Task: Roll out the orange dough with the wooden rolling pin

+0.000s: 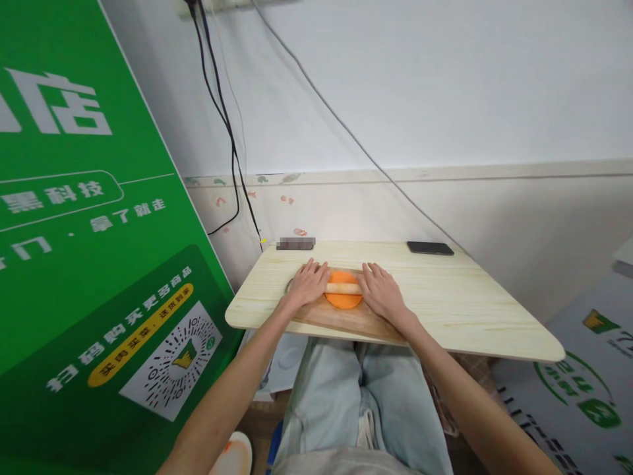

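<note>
A pale wooden rolling pin [345, 289] lies crosswise over a flat, round orange sheet, which looks like dough [345, 301]. Both rest on a brown wooden board [316, 316] close to the table's near edge. My left hand [309, 284] lies over the pin's left end, its fingers stretched forward and palm down. On the other end is my right hand [380, 289], also palm down with fingers extended rather than wrapped round. The pin's two ends are hidden beneath my hands. Part of a round metal ring [289, 285] shows beside my left hand.
The light wood table [475, 303] stands against the wall. A black phone [430, 248] lies at its back right, and a dark, partly blurred object [295, 244] at its back left. A green printed panel [99, 218] rises on the left. Cables hang along the wall.
</note>
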Demonstrator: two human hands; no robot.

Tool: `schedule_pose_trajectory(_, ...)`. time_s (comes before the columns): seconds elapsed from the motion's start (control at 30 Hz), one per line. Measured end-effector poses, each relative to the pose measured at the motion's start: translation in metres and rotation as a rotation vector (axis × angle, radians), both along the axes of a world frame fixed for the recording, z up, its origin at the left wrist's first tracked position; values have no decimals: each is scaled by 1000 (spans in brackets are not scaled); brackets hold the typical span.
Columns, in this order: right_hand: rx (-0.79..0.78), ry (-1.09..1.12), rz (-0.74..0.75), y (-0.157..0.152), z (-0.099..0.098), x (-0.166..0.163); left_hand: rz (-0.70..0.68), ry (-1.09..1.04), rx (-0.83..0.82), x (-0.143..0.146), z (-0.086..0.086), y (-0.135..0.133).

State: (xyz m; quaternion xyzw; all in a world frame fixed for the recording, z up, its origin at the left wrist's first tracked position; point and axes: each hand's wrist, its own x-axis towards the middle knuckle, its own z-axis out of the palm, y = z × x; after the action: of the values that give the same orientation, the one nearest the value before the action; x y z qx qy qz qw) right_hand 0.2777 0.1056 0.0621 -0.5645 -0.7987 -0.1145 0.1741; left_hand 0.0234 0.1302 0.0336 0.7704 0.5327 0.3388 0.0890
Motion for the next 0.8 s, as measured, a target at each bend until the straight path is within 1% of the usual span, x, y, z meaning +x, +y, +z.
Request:
schedule_pose_trajectory(0.13, 50, 11, 35, -20, -1, -3, -25, 51, 54, 0, 2, -14)
schedule_pose_trajectory(0.3, 96, 75, 31, -46, -7, -5, 0, 50, 65, 2, 3, -39)
schedule_pose_trajectory(0.47, 144, 93, 41, -78, -21, -5, 4, 62, 90, 2, -4, -75)
schedule_pose_trajectory(0.53, 158, 88, 35, -87, -25, -6, -6, 59, 98, 1, -7, -84)
schedule_pose_trajectory(0.6, 150, 80, 27, -89, -26, -6, -7, 58, 99, 0, -7, -84)
schedule_pose_trajectory(0.67, 114, 69, 19, -83, -23, -6, 1, 86, 89, 1, -3, -76)
schedule_pose_trajectory(0.8, 3, 39, -9, -52, -7, -6, 50, 234, 17, 8, 15, -44)
